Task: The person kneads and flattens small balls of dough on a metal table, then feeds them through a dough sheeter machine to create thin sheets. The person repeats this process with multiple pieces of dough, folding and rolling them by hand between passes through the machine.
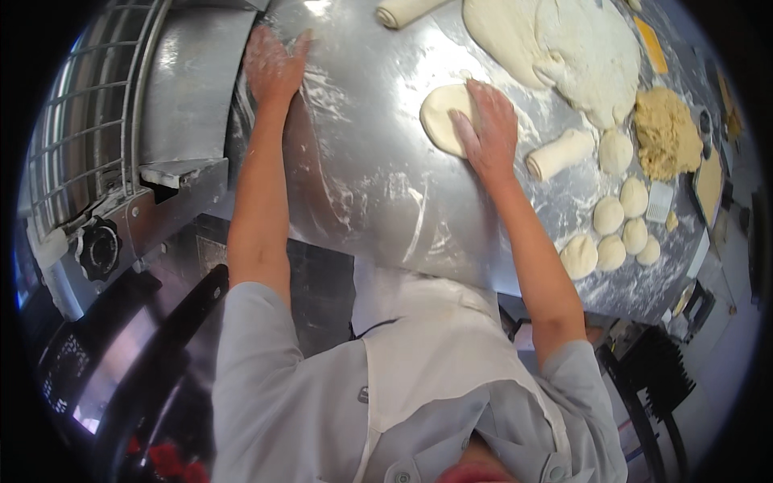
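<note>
My right hand (492,130) rests on the right part of a flat round of dough (444,118), thumb and fingers spread over it. Flour coats my left hand (275,63), which is at the left edge of the metal worktop (362,151), fingers apart and holding nothing. Right of my right hand lies a rolled dough log (561,155), and another dough roll (407,9) is at the top. A large slab of dough (586,54) spreads at the upper right. Several dough balls (608,215) sit near the right front, beside a crumbly yellowish mass (667,133).
A machine with a wire guard (90,127) and a black knob (98,248) stands at the left. An orange scraper (650,45) lies beyond the slab, and a pale plastic scraper (659,202) lies by the balls. Loose flour streaks the worktop.
</note>
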`<action>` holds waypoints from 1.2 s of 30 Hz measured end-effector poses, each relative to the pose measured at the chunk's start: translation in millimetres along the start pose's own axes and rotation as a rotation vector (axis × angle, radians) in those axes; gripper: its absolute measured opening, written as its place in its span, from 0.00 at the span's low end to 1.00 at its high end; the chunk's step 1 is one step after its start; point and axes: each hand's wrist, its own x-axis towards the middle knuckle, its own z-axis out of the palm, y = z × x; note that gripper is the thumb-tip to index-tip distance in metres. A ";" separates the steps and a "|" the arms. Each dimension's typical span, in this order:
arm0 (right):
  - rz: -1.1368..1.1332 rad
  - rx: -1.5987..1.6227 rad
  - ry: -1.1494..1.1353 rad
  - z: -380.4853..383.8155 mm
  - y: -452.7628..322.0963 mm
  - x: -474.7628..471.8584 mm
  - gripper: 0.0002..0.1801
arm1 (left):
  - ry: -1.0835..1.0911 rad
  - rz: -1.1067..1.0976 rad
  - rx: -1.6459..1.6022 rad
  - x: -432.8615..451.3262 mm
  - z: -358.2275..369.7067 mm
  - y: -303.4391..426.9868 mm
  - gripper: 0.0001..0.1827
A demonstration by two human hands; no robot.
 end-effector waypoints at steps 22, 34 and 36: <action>0.351 0.169 0.120 -70.6 -6.8 -153.1 0.19 | -0.484 -0.192 -0.657 -125.7 -89.7 239.3 0.24; 0.241 0.201 0.122 -74.5 -0.2 -157.2 0.14 | 0.032 0.629 -0.478 -144.3 -35.5 320.6 0.11; 0.233 0.201 0.101 -76.6 7.1 -160.8 0.14 | -0.089 0.825 -0.419 -166.2 -42.6 328.4 0.11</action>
